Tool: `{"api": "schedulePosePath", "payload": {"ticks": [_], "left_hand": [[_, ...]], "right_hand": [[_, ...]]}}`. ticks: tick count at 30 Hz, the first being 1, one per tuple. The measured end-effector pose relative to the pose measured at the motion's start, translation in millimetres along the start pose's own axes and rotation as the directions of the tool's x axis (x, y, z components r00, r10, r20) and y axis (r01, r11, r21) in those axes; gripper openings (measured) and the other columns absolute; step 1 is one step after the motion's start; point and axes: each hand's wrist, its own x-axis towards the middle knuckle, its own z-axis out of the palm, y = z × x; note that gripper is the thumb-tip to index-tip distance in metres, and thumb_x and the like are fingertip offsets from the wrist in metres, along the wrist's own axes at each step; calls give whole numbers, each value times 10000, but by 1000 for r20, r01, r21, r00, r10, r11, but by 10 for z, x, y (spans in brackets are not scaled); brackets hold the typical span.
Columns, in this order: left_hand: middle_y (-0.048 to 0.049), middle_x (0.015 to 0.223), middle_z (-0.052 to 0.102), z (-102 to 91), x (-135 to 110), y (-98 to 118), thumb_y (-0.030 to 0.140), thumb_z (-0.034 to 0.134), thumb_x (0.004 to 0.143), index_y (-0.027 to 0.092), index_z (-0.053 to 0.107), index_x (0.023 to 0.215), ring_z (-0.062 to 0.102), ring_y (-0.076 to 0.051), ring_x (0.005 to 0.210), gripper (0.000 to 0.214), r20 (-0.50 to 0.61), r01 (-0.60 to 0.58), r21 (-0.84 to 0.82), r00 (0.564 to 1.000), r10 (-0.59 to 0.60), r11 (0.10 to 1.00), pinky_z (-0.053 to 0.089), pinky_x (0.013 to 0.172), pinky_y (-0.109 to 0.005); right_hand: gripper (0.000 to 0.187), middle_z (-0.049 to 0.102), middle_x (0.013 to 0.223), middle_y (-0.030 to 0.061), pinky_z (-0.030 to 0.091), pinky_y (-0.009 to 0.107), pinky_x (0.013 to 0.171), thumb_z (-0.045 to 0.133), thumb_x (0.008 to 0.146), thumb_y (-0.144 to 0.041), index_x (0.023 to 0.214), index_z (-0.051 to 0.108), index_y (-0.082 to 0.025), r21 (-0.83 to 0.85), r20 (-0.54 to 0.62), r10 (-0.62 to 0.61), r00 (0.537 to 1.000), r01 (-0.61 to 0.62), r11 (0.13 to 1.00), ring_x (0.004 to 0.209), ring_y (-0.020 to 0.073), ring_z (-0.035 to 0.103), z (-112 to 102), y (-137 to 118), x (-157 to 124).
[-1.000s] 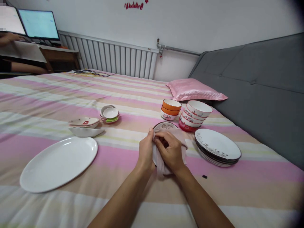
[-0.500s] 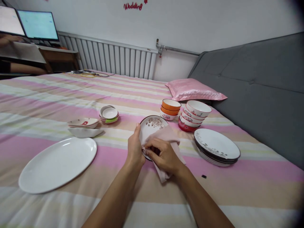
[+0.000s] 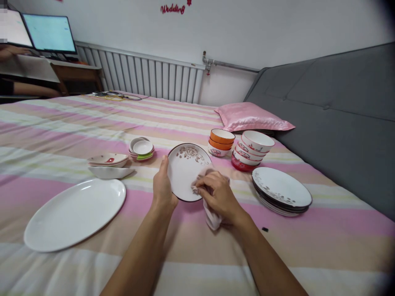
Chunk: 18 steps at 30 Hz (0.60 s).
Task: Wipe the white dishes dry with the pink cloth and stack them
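My left hand (image 3: 163, 187) grips the left rim of a round white plate (image 3: 183, 174) with a dark edge and brown flowers, its thumb on the rim. The plate is tilted toward me above the bed. In my right hand (image 3: 217, 193) a pale pink cloth (image 3: 212, 218) is bunched up, pressed against the lower right of the plate. To the right lies a stack of similar plates (image 3: 284, 187). Behind it stand a stack of white and red bowls (image 3: 257, 142) and a stack with orange bowls (image 3: 221, 137).
A white oval platter (image 3: 74, 216) lies at left, near boat-shaped dishes (image 3: 108, 160) and small saucers (image 3: 142, 147). A small black object (image 3: 265, 229) rests on the striped bedsheet (image 3: 197, 263). Behind are a pink pillow (image 3: 253, 117) and cables (image 3: 123, 96). Another person's arm (image 3: 14, 51) shows far left.
The plate and my left hand have moved left, and more of the plate's face shows. The cloth is now bunched in my right hand instead of spread over the plate.
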Motion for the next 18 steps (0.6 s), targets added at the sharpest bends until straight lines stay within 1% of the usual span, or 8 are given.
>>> {"api": "schedulePosePath", "payload": {"ticks": [2,4,6,9,11,14,16,18], "left_hand": [[-93,945,706,-6,4,8,421,580,779,146,651,1013,659,-226,898,368,7,-2,-8,1000,2,1000,534,792,-323],[-91,953,706,-5,1,11,424,586,773,154,654,1016,657,-231,908,369,15,5,-7,1000,-5,1000,532,802,-330],[-93,955,706,4,-10,13,425,593,768,157,655,1022,656,-235,913,374,18,22,-4,1000,-22,1000,529,812,-336],[-97,941,708,23,-33,14,426,606,756,155,652,1027,657,-242,909,386,13,66,8,998,-66,998,528,814,-345],[-103,926,709,34,-48,15,430,607,753,146,650,1026,660,-248,896,396,21,112,25,993,-113,993,531,805,-352],[-107,898,713,39,-72,13,437,617,741,147,648,1030,667,-256,867,411,59,195,74,978,-200,978,534,786,-358],[-104,878,715,34,-88,8,441,629,727,155,648,1031,671,-258,843,418,89,246,126,962,-258,961,535,773,-363],[-103,868,717,28,-104,3,446,635,718,160,652,1024,675,-260,814,419,120,287,176,943,-310,941,537,758,-370]], "right_hand": [[84,661,829,19,395,384,834,602,757,-166,792,652,-224,-82,-75,21,997,-27,996,899,203,517,0,49,4],[89,636,844,35,393,398,852,597,755,-166,789,657,-223,-129,-154,33,988,-53,990,936,217,495,0,97,2],[98,610,905,48,395,404,874,589,760,-167,797,661,-223,-134,-229,36,973,-68,989,979,223,477,-2,140,-2],[113,563,982,65,402,420,895,566,782,-186,831,660,-224,-95,-336,50,941,-87,992,1005,223,479,-8,190,-5],[127,534,998,76,416,421,893,546,799,-202,858,658,-217,-61,-407,64,911,-97,993,997,216,496,-16,217,-5],[140,510,1042,87,434,404,892,536,811,-227,876,658,-210,-15,-522,97,847,-122,992,1016,207,508,-36,250,-5],[140,524,1058,89,444,392,887,543,812,-245,885,656,-205,42,-584,136,800,-138,990,1030,204,517,-52,260,-5],[141,568,1030,84,453,381,880,550,813,-258,894,648,-197,123,-612,174,771,-124,985,1015,199,543,-67,254,-3]]}}
